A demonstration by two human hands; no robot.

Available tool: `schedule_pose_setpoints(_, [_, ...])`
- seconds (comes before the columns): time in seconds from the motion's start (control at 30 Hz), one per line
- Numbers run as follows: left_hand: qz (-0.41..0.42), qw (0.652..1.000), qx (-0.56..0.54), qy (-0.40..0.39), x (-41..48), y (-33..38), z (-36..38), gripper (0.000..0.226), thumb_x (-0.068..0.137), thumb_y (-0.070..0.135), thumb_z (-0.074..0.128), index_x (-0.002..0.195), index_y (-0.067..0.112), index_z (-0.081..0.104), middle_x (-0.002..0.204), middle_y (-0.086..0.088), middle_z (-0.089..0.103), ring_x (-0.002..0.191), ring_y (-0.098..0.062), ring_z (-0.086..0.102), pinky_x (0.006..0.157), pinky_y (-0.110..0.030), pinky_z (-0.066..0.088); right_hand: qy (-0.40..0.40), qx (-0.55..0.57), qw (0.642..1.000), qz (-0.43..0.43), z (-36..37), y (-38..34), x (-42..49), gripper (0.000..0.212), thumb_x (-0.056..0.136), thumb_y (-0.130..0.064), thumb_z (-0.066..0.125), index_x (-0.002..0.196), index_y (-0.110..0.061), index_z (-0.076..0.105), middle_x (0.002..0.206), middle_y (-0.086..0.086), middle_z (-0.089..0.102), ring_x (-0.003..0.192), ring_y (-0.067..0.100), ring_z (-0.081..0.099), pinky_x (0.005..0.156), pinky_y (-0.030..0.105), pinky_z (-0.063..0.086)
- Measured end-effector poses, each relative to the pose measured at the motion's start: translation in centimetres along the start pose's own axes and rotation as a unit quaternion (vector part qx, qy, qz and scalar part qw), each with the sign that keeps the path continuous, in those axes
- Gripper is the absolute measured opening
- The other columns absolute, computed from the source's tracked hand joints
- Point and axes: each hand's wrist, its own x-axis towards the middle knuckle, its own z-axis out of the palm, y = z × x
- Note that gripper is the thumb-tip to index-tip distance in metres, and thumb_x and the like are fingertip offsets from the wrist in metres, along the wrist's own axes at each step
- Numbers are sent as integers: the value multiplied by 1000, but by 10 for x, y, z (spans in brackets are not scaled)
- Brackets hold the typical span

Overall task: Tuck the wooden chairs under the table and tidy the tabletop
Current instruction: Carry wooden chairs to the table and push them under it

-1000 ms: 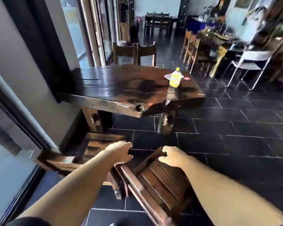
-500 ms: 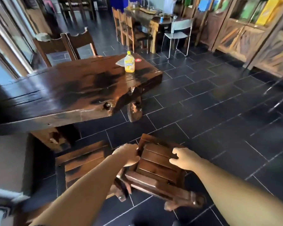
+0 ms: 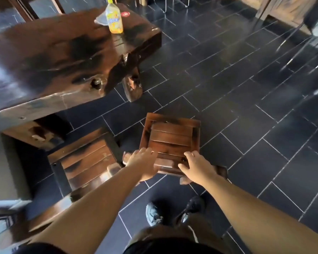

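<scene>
Head cam is pointing pretty much straight down at the wooden chair (image 3: pixel 171 136). It's standing on the dark tiled floor (image 3: pixel 246 107) near the right end of the table, out in the open, not under it. The left hand (image 3: pixel 142 160) and right hand (image 3: pixel 195 166) are both on the chair's back rail, fingers (image 3: pixel 190 154) curled over the top edge and holding it, one hand toward each end. A second chair (image 3: pixel 84 160) sits just to the left, close to the table's near edge. Over on the far right corner of the surface (image 3: pixel 53 52) a yellow bottle (image 3: pixel 114 17) stands upright, with a clear wrapper (image 3: pixel 100 19) beside it on the left and a small red round thing (image 3: pixel 125 14) on its right.
</scene>
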Motion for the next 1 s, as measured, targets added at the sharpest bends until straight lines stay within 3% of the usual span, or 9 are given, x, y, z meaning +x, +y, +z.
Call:
schedule_pose_setpoints(0.13, [23, 1000, -13, 16, 8, -1, 27, 57, 90, 57, 49, 134, 21, 47, 136, -5, 51, 128, -28, 45, 108, -44, 37, 39, -39, 998, -2, 28, 4, -10, 57, 90, -59, 49, 130, -18, 51, 125, 8, 58, 112, 32, 58, 97, 48, 46])
schedule_pose_setpoints(0.27, [32, 999, -13, 30, 16, 2, 48, 62, 88, 65, 48, 134, 23, 47, 136, -2, 52, 131, -27, 44, 116, -48, 26, 60, -68, 996, 2, 50, 8, -17, 62, 87, -60, 52, 132, -16, 51, 128, 8, 57, 122, 32, 53, 114, 62, 25])
schedule_pose_setpoints(0.37, [23, 999, -8, 27, 27, 1, 55, 65, 86, 71, 44, 131, 24, 47, 133, -2, 55, 130, -27, 46, 118, -51, 18, 86, -75, 993, 7, 57, 12, -13, 64, 88, -61, 46, 131, -14, 52, 126, 9, 59, 121, 33, 54, 114, 64, 25])
schedule_pose_setpoints(0.5, [12, 999, 4, 37, 36, -5, 66, 68, 84, 76, 40, 123, 21, 52, 124, -4, 59, 122, -28, 50, 117, -52, 16, 114, -101, 988, 5, 62, 23, -4, 64, 89, -66, 31, 115, -14, 59, 109, 10, 65, 106, 34, 60, 106, 58, 35])
schedule_pose_setpoints(0.67, [13, 999, 31, 31, 45, -8, 71, 73, 84, 81, 28, 120, 22, 52, 121, -4, 59, 117, -28, 49, 105, -49, 26, 145, -112, 983, -31, 68, 33, 10, 60, 90, -67, 36, 93, -12, 59, 89, 9, 65, 85, 34, 62, 78, 46, 43])
schedule_pose_setpoints(0.87, [6, 998, 60, 24, 53, -7, 68, 83, 78, 86, 16, 114, 24, 56, 118, -4, 62, 112, -28, 55, 96, -45, 34, 170, -87, 981, -29, 74, 36, 20, 66, 81, -76, 49, 91, -12, 60, 84, 6, 67, 81, 30, 64, 75, 44, 44])
schedule_pose_setpoints(1.0, [6, 997, 57, 53, 52, -8, 68, 87, 76, 86, 13, 110, 21, 58, 114, -4, 65, 109, -29, 58, 94, -44, 37, 181, -90, 979, -29, 73, 37, 23, 69, 80, -82, 46, 87, -14, 59, 82, 4, 65, 78, 28, 62, 72, 43, 44])
